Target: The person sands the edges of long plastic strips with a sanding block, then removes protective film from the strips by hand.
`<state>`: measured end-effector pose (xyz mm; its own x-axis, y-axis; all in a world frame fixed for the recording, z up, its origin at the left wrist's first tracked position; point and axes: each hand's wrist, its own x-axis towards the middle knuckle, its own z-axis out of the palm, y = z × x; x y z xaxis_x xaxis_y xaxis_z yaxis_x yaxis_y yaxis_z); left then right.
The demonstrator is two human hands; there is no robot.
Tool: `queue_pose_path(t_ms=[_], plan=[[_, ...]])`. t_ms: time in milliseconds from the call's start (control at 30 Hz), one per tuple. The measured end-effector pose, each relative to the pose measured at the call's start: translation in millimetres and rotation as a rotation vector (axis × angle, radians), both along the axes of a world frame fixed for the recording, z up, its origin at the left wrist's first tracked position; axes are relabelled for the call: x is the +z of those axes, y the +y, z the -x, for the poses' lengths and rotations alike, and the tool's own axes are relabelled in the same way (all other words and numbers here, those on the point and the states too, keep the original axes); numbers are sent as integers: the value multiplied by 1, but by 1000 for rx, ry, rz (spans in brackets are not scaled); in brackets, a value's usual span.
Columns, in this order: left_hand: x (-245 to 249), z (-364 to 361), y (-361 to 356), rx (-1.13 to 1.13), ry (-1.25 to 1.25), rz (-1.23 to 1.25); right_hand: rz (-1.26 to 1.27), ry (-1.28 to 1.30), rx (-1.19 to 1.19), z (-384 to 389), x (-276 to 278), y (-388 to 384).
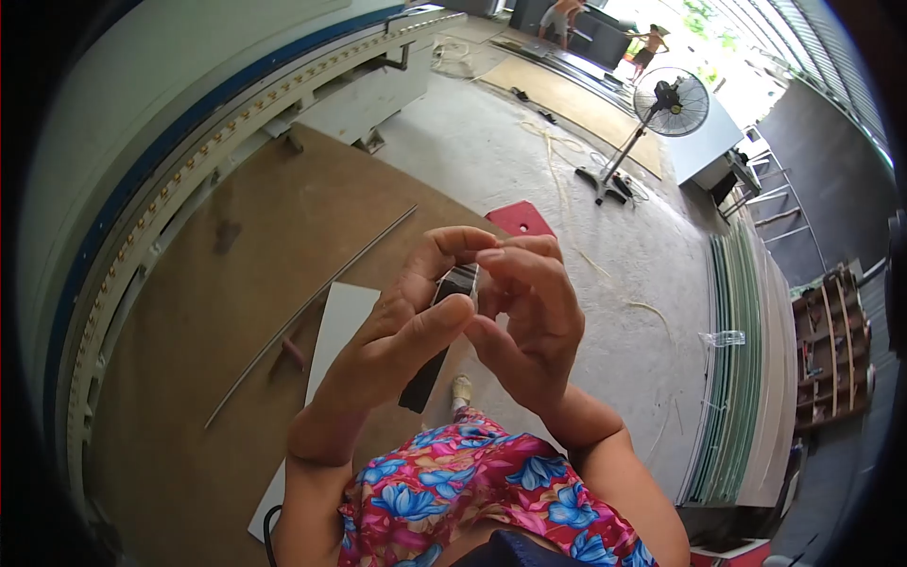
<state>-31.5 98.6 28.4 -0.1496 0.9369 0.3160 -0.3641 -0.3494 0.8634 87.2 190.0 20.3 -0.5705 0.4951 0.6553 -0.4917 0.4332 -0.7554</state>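
Your left hand (392,321) and right hand (540,312) curl together by the dark strip (427,378), apparently mid-fingerwork; steadiness seems needed next. I can't tell what they pinch.

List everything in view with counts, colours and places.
Dark piece: 1, blackish, by the left hand
White panel: 1, white, lower left
Thin rod: 1, grey, left
Stool: 1, red, beyond the hands
Large board: 1, brown, left
Machine: 1, white and blue, far left
Fan: 1, dark, upper right
Sheet stack: 1, green and pale, right
Rack: 1, brown, far right
People: 2, colours unclear, top
Flowered garment: 1, red and blue, bottom
Shoe: 1, pale, below hands
Left hand: 1, bare, centre
Right hand: 1, bare, centre
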Motion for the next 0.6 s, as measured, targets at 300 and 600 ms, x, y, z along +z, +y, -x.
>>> queue_pose_path(t_ms=[300,600], plan=[[13,0,17,-4,19,-2,-408,248,-170,14,3,20],[18,-5,23,45,-21,0,-508,259,-192,14,3,34]])
